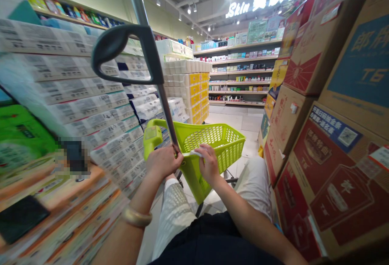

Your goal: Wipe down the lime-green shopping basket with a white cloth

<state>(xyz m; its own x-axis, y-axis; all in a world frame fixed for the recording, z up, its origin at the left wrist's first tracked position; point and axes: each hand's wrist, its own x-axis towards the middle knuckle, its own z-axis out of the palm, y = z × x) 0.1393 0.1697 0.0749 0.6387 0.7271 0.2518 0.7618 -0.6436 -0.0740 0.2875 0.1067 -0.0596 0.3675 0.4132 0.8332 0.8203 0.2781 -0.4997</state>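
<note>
The left hand (pixel 164 161) is clamping around the grey cart pole (pixel 165 111) above the lime-green shopping basket (pixel 209 151); the right hand (pixel 208 163) is pinching a white strip (pixel 193 153) at the basket's rim; wrapped toilet-paper packs (pixel 75 86) are crowding the left side; cardboard cartons (pixel 306 66) are walling the right; a pixelated patch (pixel 73 155) is hiding whatever lies at left.
</note>
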